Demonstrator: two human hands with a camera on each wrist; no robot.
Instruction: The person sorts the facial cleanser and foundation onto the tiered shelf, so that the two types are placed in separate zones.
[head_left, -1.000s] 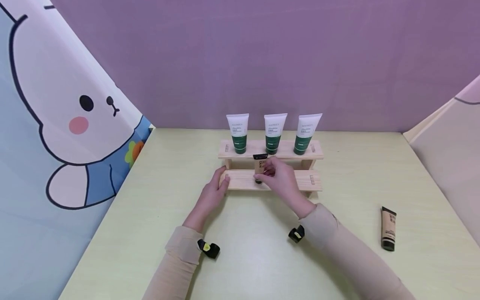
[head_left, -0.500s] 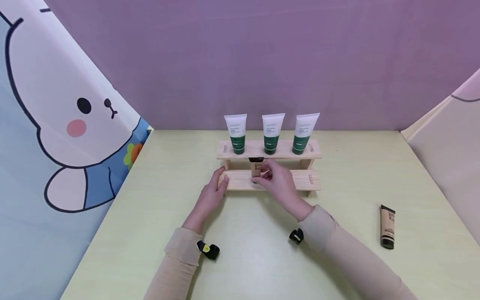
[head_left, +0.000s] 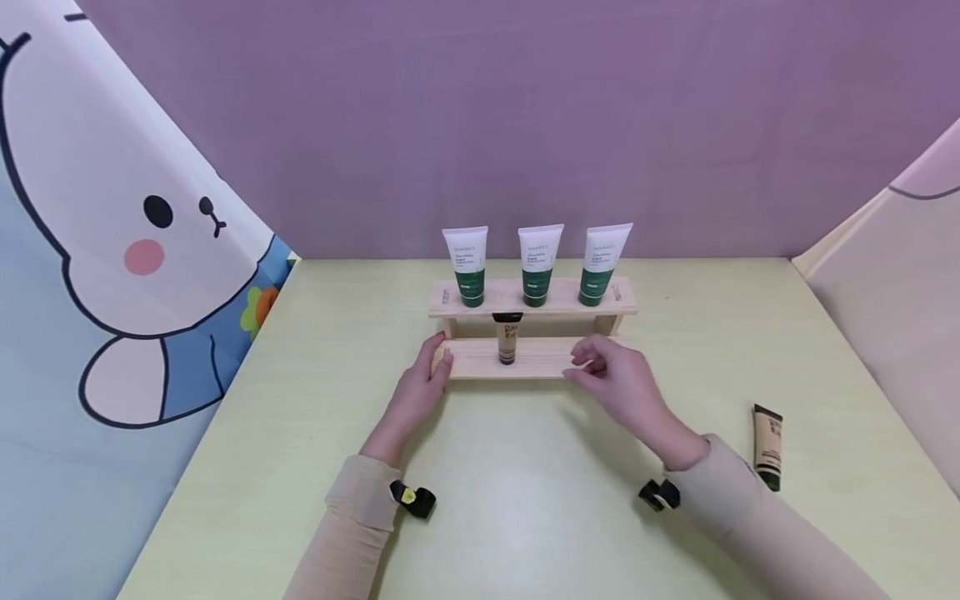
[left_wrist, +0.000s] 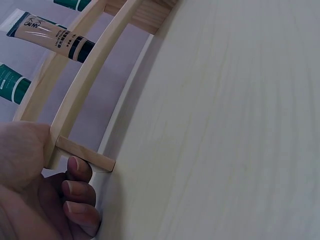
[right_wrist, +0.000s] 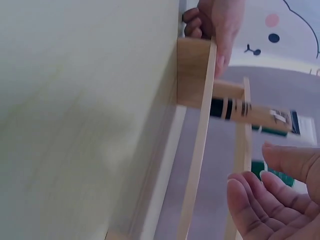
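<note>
A two-tier wooden display rack (head_left: 542, 358) stands on the table. At its left end, my left hand (head_left: 415, 393) grips the lower shelf, thumb on top and fingers curled beneath, as the left wrist view shows around the shelf end (left_wrist: 62, 135). On that shelf a small tan squeeze tube (head_left: 507, 340) stands upright on its black cap, left of the middle. My right hand (head_left: 621, 382) hovers by the right part of the lower shelf, fingers loosely bent, holding nothing; in the right wrist view a gap separates its fingertips from the tan tube (right_wrist: 255, 115).
Three white-and-green tubes (head_left: 536, 265) stand in a row on the upper shelf (head_left: 501, 293). Another tan tube (head_left: 768, 446) lies on the table (head_left: 517, 508) at right, beside my right sleeve. A purple curtain (head_left: 480, 125) hangs behind.
My right hand has let go of the tan tube on the lower shelf and moved off to the right. My left hand keeps its grip on the rack. The view has shifted slightly.
</note>
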